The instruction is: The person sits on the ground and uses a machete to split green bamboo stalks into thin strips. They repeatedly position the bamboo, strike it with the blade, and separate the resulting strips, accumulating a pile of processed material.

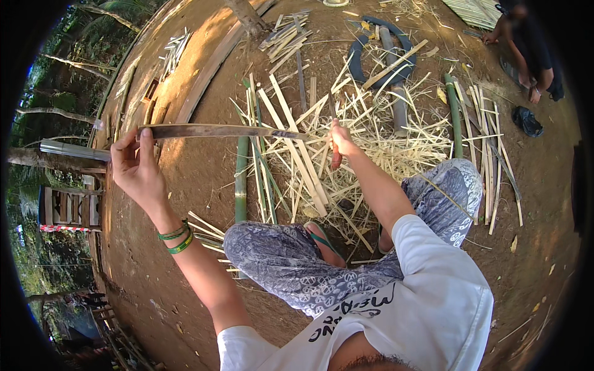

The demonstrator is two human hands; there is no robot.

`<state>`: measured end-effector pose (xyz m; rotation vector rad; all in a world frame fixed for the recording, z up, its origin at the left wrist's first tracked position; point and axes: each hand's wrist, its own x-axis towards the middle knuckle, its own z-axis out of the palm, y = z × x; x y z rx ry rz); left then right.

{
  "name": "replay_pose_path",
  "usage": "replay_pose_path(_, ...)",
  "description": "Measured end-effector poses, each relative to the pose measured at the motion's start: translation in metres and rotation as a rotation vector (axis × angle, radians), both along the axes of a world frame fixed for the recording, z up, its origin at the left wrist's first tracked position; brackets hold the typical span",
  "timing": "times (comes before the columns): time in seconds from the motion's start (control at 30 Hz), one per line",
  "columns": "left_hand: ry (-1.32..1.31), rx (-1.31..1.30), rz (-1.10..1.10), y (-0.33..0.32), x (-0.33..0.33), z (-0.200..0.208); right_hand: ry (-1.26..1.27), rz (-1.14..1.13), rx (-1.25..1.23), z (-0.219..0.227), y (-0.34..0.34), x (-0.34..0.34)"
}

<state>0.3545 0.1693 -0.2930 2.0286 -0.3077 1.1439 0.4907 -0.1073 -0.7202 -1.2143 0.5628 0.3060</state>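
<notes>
My left hand (137, 167) pinches one end of a long, flat bamboo strip (210, 131) between thumb and fingers. The strip is held up nearly level across the view, brown with a dark node mark toward its right end. That right end reaches close to my right hand (341, 137); whether it touches cannot be made out. My right hand is closed around a knife (336, 159) with a reddish-brown handle, its narrow blade pointing away from me. Pale bamboo shavings (396, 148) lie heaped on the ground beneath and beyond it.
Split bamboo slats (297, 142) lie between my knees and beyond. Green bamboo poles (241, 179) rest on both sides. Farther off are a black tire-like ring (356, 59) and a thick pole (399, 111). Another person (532, 49) crouches at far right near a black plastic bag (527, 121).
</notes>
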Motion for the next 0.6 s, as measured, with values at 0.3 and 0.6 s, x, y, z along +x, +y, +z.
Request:
replay_pose_path(0.3, -0.061, -0.162, -0.077, -0.055, -0.026, -0.014, -0.305, 0.205, -1.003, 0.153, -0.059, 0.018)
replay_pose_path(0.6, 0.202, -0.379, -0.363, -0.112, -0.072, -0.030, -0.651, 0.224, -0.432, 0.289, -0.049, -0.128)
